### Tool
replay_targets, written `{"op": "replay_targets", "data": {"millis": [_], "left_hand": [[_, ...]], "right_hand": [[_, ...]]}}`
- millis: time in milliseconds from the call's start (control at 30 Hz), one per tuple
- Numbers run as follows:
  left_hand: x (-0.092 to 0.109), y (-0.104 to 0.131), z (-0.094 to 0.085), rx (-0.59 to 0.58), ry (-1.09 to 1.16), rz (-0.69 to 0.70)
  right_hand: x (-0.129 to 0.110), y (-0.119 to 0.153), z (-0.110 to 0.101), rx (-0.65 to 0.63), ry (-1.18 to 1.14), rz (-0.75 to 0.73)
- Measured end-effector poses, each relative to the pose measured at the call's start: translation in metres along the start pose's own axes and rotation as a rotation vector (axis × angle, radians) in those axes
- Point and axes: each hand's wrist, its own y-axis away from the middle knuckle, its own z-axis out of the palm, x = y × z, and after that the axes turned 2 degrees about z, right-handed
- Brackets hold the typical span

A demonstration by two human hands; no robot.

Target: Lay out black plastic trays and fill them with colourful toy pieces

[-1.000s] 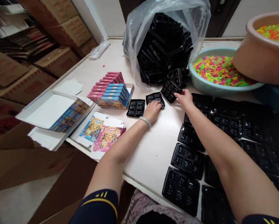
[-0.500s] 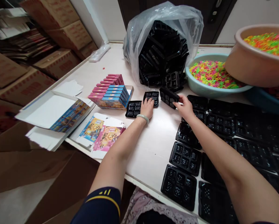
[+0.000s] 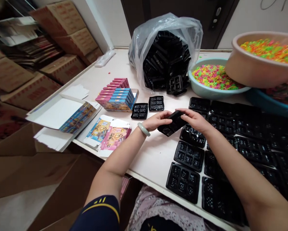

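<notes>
Between my two hands, above the white table, is a tilted black plastic tray (image 3: 172, 125). My left hand (image 3: 156, 121), with a pale bangle at the wrist, is closed on its left end. My right hand (image 3: 194, 119) grips the tray's upper right end. Two six-compartment black trays, one on the left (image 3: 139, 111) and one on the right (image 3: 156, 103), lie just beyond my left hand. Rows of similar black trays (image 3: 189, 155) cover the table's right side, partly hidden under my right forearm.
A clear plastic bag (image 3: 139, 41) full of black trays lies at the back. Basins (image 3: 201, 88) of colourful small plastic pieces stand at the right. On the left are pink and blue boxes (image 3: 121, 104), flat printed cartons (image 3: 115, 138), an open display box (image 3: 54, 110) and stacked cardboard boxes (image 3: 62, 19).
My left hand has left the two trays on the table and taken hold of the tray in my right hand. That tray has come nearer to me.
</notes>
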Motion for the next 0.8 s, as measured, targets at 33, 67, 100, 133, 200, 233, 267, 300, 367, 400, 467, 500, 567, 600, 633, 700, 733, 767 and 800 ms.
{"op": "replay_targets", "data": {"millis": [33,67,100,133,200,233,267,300,367,400,467,500,567,600,633,700,733,767,800], "left_hand": [[-0.005,0.004,0.005,0.072,0.015,0.043],[-0.011,0.008,0.010,0.146,0.007,0.094],[-0.016,0.011,0.014,0.209,-0.026,0.143],[-0.020,0.013,0.019,0.255,-0.080,0.181],[-0.028,0.017,0.027,0.300,-0.226,0.214],[-0.032,0.018,0.030,0.313,-0.300,0.222],[-0.035,0.019,0.032,0.331,-0.369,0.239],[-0.038,0.020,0.034,0.352,-0.437,0.263],[-0.043,0.021,0.035,0.402,-0.563,0.330],[-0.045,0.021,0.035,0.422,-0.610,0.361],[-0.048,0.022,0.035,0.443,-0.650,0.384],[-0.049,0.022,0.034,0.448,-0.638,0.371],[-0.050,0.021,0.033,0.460,-0.555,0.308],[-0.051,0.020,0.031,0.467,-0.499,0.273],[-0.051,0.019,0.028,0.481,-0.446,0.247],[-0.052,0.017,0.018,0.531,-0.362,0.237],[-0.051,0.017,0.011,0.573,-0.326,0.252],[-0.050,0.018,0.002,0.630,-0.297,0.276],[-0.049,0.021,-0.006,0.688,-0.280,0.298]], "right_hand": [[-0.001,0.005,0.006,0.111,-0.005,-0.004],[-0.001,0.010,0.014,0.233,-0.010,-0.005],[-0.002,0.016,0.022,0.332,-0.017,0.000],[-0.003,0.022,0.030,0.392,-0.030,0.013],[-0.005,0.033,0.047,0.420,-0.089,0.051],[-0.006,0.037,0.055,0.430,-0.129,0.065],[-0.006,0.041,0.061,0.450,-0.168,0.078],[-0.007,0.044,0.067,0.478,-0.208,0.094],[-0.009,0.046,0.074,0.512,-0.273,0.146],[-0.009,0.046,0.076,0.516,-0.297,0.188],[-0.011,0.044,0.078,0.508,-0.337,0.283],[-0.011,0.042,0.079,0.506,-0.356,0.322],[-0.011,0.037,0.081,0.493,-0.397,0.361],[-0.012,0.035,0.082,0.483,-0.420,0.364],[-0.012,0.032,0.083,0.477,-0.444,0.365],[-0.012,0.028,0.083,0.494,-0.499,0.370],[-0.012,0.026,0.082,0.519,-0.532,0.373],[-0.011,0.025,0.079,0.551,-0.568,0.375],[-0.010,0.024,0.076,0.581,-0.604,0.373]]}}
